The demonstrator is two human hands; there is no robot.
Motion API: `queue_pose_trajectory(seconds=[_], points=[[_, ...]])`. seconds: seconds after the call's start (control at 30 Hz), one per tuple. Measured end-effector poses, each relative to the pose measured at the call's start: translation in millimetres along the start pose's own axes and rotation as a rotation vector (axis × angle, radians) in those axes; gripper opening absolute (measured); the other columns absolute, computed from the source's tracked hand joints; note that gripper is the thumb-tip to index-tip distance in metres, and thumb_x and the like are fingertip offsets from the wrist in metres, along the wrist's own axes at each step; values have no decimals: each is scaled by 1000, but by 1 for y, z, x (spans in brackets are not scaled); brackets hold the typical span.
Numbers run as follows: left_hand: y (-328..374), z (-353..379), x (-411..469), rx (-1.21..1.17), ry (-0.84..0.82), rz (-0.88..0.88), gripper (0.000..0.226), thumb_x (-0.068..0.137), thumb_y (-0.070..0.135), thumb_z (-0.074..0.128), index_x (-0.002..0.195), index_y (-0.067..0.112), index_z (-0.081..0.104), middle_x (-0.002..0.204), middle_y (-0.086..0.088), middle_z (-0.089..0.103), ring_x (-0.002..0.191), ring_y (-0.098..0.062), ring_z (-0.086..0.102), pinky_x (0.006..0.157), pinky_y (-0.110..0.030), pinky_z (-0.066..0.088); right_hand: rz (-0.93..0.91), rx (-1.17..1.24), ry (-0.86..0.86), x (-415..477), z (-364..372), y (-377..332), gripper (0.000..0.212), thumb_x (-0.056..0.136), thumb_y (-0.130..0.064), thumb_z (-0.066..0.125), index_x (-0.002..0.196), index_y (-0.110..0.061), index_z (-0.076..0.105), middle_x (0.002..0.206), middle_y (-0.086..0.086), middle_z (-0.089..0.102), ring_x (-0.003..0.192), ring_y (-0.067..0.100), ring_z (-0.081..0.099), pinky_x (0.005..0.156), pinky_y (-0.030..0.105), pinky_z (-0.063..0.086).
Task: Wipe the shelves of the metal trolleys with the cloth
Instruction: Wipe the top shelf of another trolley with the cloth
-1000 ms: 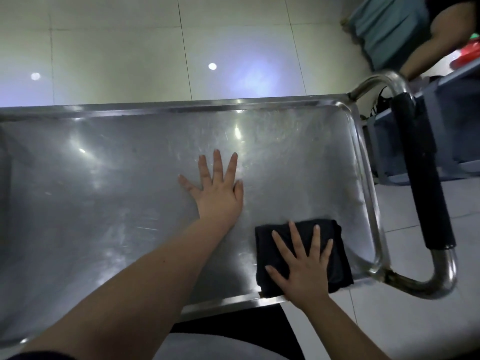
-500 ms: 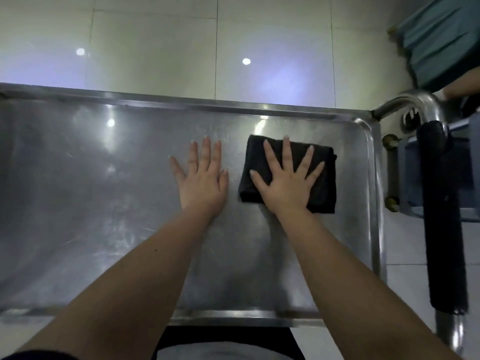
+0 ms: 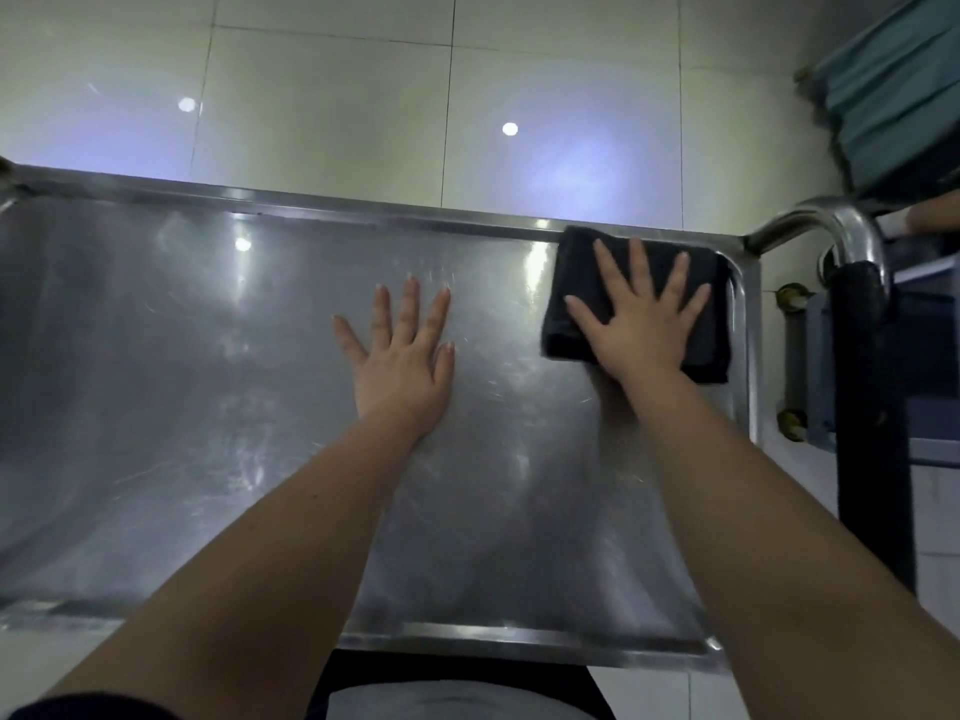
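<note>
The top shelf of a metal trolley (image 3: 182,407) fills the view, shiny and scratched, with a raised rim all round. A folded black cloth (image 3: 571,283) lies in the shelf's far right corner, its top edge against the rim. My right hand (image 3: 639,324) presses flat on the cloth with fingers spread. My left hand (image 3: 400,356) rests flat on the bare metal near the middle, fingers straight.
The trolley's push handle (image 3: 867,407), chrome tube with a black grip, stands at the right. Beyond it is a blue-grey frame (image 3: 930,356). A person in teal cloth (image 3: 893,85) is at the top right. Pale floor tiles (image 3: 467,96) lie beyond.
My right hand has slid the cloth from the near right edge up to the far right corner. My left hand has stayed flat on the shelf.
</note>
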State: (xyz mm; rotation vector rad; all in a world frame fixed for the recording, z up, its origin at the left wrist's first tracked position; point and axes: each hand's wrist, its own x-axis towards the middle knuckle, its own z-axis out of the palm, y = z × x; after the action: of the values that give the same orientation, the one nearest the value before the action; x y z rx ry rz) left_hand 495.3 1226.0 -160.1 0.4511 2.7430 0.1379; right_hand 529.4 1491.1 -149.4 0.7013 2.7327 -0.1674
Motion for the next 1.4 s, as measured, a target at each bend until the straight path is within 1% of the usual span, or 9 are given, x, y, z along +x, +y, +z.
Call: queue_pose_trajectory(seconds=[0.2, 0.43, 0.57, 0.77, 0.97, 1.13, 1.2, 1.3, 1.4], points=[[1, -3, 1, -13, 9, -6, 59, 102, 49, 12, 155, 42, -11, 165, 7, -16, 151, -25, -17, 113, -67, -12, 182, 59, 1, -5, 1, -2, 77, 86, -81, 19, 152, -51, -7, 165, -11, -13, 147, 44, -17, 114, 67, -7], [-6, -3, 4, 40, 5, -29, 59, 102, 50, 11, 155, 41, -13, 165, 6, -18, 151, -26, -17, 114, -67, -10, -233, -44, -17, -4, 7, -102, 76, 86, -81, 15, 151, -51, -9, 163, -14, -16, 146, 44, -21, 112, 67, -12], [-6, -6, 5, 25, 7, -26, 59, 102, 50, 13, 155, 42, -13, 165, 7, -17, 152, -25, -16, 114, -66, -11, -242, -37, -17, -1, 3, -53, 72, 87, -81, 17, 151, -54, -6, 164, -17, -13, 149, 33, -19, 116, 62, -10], [-1, -5, 5, 10, -5, -18, 60, 102, 49, 14, 155, 41, -13, 165, 7, -17, 151, -25, -17, 114, -66, -13, 27, 3, -15, -2, -8, 51, 73, 89, -78, 20, 152, -51, -4, 165, -12, -9, 150, 33, -11, 118, 59, -8], [4, -10, -2, -15, -31, 9, 57, 104, 47, 15, 156, 42, -9, 166, 6, -14, 151, -29, -18, 112, -68, -15, 37, -19, 16, -1, -3, 44, 72, 90, -77, 18, 153, -50, -5, 165, -9, -8, 150, 35, -10, 118, 59, -10], [51, 29, -64, 24, -53, 284, 60, 99, 53, 9, 156, 40, -8, 166, 2, -8, 152, -29, -10, 111, -72, -9, 42, -30, 23, 0, -3, 46, 73, 89, -78, 17, 153, -50, -4, 165, -10, -9, 150, 35, -10, 118, 59, -10], [60, 44, -80, 13, -16, 258, 60, 100, 52, 14, 157, 38, -3, 166, -1, -4, 153, -30, -4, 113, -70, -4, 37, -36, 13, -1, -3, 46, 74, 89, -79, 17, 153, -50, -5, 165, -10, -10, 150, 35, -11, 117, 60, -11], [60, 48, -80, 33, -24, 218, 60, 101, 54, 10, 154, 41, -16, 162, 1, -22, 151, -28, -18, 114, -68, -10, 3, -33, -20, -15, 1, 51, 75, 88, -80, 18, 152, -50, -6, 165, -9, -10, 149, 37, -13, 116, 62, -12], [62, 44, -76, 36, -14, 212, 60, 100, 54, 7, 154, 42, -16, 164, 1, -19, 151, -27, -18, 113, -67, -12, -13, -24, -37, -60, 15, 55, 76, 86, -81, 15, 152, -50, -9, 165, -9, -11, 149, 38, -15, 116, 63, -12]])
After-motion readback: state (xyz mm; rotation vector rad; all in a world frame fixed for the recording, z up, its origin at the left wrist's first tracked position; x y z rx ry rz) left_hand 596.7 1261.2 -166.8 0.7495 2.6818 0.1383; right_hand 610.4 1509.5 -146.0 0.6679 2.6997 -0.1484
